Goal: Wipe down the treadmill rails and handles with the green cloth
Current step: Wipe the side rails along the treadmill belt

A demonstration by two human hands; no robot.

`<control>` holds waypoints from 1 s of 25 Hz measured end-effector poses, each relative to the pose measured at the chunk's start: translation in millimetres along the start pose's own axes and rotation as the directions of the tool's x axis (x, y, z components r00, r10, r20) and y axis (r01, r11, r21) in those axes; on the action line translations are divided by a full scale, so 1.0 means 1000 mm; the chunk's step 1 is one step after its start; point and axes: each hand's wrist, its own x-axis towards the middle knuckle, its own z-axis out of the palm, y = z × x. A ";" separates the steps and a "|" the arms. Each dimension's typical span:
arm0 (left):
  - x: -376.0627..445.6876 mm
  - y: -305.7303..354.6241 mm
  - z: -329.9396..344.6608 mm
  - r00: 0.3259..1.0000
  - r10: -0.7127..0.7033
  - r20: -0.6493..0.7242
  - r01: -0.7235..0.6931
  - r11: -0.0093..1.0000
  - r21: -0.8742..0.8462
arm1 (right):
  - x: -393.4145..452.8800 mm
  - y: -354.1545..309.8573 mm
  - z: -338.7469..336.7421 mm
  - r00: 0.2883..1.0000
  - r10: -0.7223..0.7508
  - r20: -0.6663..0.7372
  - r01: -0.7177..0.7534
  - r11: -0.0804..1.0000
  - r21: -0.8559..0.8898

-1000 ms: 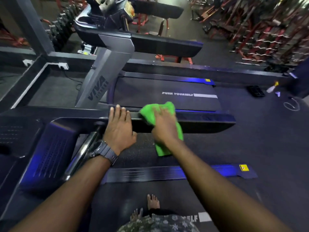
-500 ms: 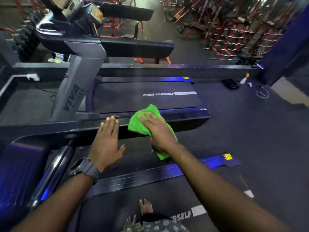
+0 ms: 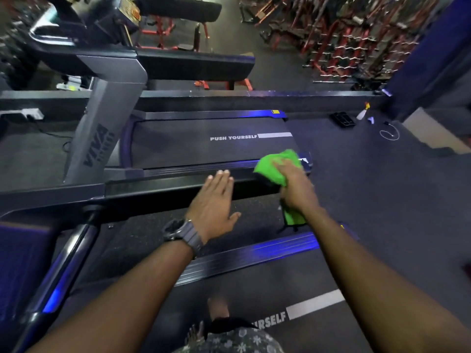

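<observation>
Hands: right hand point(image 3: 295, 189) grips green cloth point(image 3: 277, 165) | left hand point(image 3: 212, 203) flat on handrail point(image 3: 158, 189) | spray bottle point(image 3: 362, 112) far right

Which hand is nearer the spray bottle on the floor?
Right. The right hand grips the green cloth at the handrail's far end, toward the spray bottle; the left hand lies farther along the rail.

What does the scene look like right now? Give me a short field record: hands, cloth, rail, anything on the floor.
right hand: grips the green cloth, pressing it on the far end of the handrail
left hand: flat, fingers straight, resting on the handrail beside the cloth
cloth: bunched over the rail end, one tail hanging below
wristwatch: on left wrist
floor: spray bottle and a black tray lie beyond the neighbouring treadmill
</observation>
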 end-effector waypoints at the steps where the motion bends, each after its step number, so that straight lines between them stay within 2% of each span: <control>1: 0.008 0.009 0.002 1.000 0.004 0.017 -0.004 1.000 0.011 | 0.001 0.004 -0.005 0.984 0.164 -0.076 -0.166 0.986 -0.032; 2: 0.014 0.015 0.005 0.999 0.009 0.036 -0.010 1.000 0.023 | 0.002 -0.004 0.001 0.957 0.270 -0.104 -0.279 0.957 -0.084; 3: 0.018 0.020 0.008 0.999 0.011 0.043 -0.012 1.000 0.016 | 0.002 -0.018 0.015 0.967 0.243 -0.079 -0.253 0.957 -0.145; 4: 0.020 0.021 0.011 0.999 0.007 0.032 -0.007 1.000 0.000 | -0.001 -0.027 0.026 0.994 0.112 -0.012 -0.113 0.977 -0.182; 6: 0.020 0.021 0.014 1.000 0.003 0.015 -0.003 1.000 -0.022 | -0.008 -0.011 0.026 0.983 -0.147 0.106 0.161 0.977 -0.137; 7: 0.019 0.019 0.014 1.000 0.007 0.019 -0.007 1.000 -0.022 | -0.009 0.009 0.014 0.977 -0.177 0.120 0.190 0.975 -0.112; 8: 0.018 0.017 0.014 1.000 0.013 0.021 -0.012 1.000 -0.021 | -0.007 0.029 0.002 0.994 -0.083 0.069 0.089 0.992 -0.087; 9: 0.018 0.017 0.012 1.000 0.016 0.024 -0.016 1.000 -0.023 | -0.004 0.034 -0.006 0.996 0.091 -0.016 -0.092 0.993 -0.075; 10: 0.019 0.017 0.011 0.999 0.017 0.027 -0.016 1.000 -0.026 | 0.000 0.027 -0.006 0.965 0.250 -0.077 -0.256 0.963 -0.085; 11: 0.020 0.019 0.010 1.000 0.019 0.025 -0.018 0.999 -0.033 | 0.002 0.008 0.005 0.936 0.341 -0.092 -0.350 0.929 -0.120; 12: 0.021 0.019 0.010 1.000 0.019 0.022 -0.018 0.999 -0.043 | 0.001 -0.015 0.022 0.961 0.270 -0.056 -0.275 0.947 -0.166; 13: 0.020 0.017 0.008 1.000 0.020 0.021 -0.019 0.998 -0.052 | -0.003 -0.025 0.035 0.996 0.087 0.000 -0.085 0.977 -0.194; 14: 0.019 0.013 0.007 1.000 0.024 0.015 -0.023 0.998 -0.053 | -0.010 -0.024 0.036 0.993 -0.103 0.062 0.112 0.980 -0.163; 15: 0.014 0.007 0.006 1.000 0.023 -0.003 -0.023 0.999 -0.034 | -0.014 -0.009 0.026 0.968 -0.232 0.099 0.242 0.965 -0.097; 16: 0.009 -0.001 0.005 0.999 0.013 -0.033 -0.013 1.000 -0.004 | -0.015 0.014 0.009 0.960 -0.270 0.070 0.273 0.960 -0.052; 17: 0.003 -0.008 0.005 0.998 0.002 -0.061 0.000 1.000 0.027 | -0.013 0.033 -0.006 0.992 -0.127 -0.021 0.127 0.992 -0.008; 18: -0.002 -0.014 0.005 0.998 -0.007 -0.068 0.010 0.999 0.050 | -0.009 0.035 -0.016 0.990 0.099 -0.096 -0.099 0.995 0.011; 19: -0.005 -0.018 0.005 0.999 -0.014 -0.053 0.017 0.998 0.062 | -0.004 0.025 -0.014 0.942 0.309 -0.129 -0.313 0.950 -0.014; 20: -0.007 -0.019 0.007 0.999 -0.023 -0.032 0.025 0.998 0.064 | 0.001 0.000 -0.001 0.905 0.403 -0.139 -0.413 0.909 -0.052; 21: -0.008 -0.019 0.010 0.999 -0.030 -0.026 0.031 0.997 0.064 | 0.003 -0.029 0.021 0.944 0.314 -0.096 -0.324 0.939 -0.113; 22: -0.009 -0.019 0.011 0.999 -0.037 -0.028 0.039 0.997 0.064 | 0.000 -0.046 0.037 0.993 0.119 -0.026 -0.122 0.981 -0.151; 23: -0.010 -0.020 0.011 0.999 -0.044 -0.029 0.045 0.997 0.066 | -0.004 -0.048 0.042 0.996 -0.080 0.049 0.086 0.985 -0.153; 24: -0.012 -0.022 0.011 0.998 -0.048 -0.031 0.050 0.996 0.067 | -0.005 -0.036 0.036 0.965 -0.241 0.099 0.251 0.963 -0.102; 25: -0.016 -0.026 0.012 0.998 -0.052 -0.035 0.054 0.996 0.068 | -0.003 -0.011 0.024 0.944 -0.319 0.082 0.325 0.943 -0.074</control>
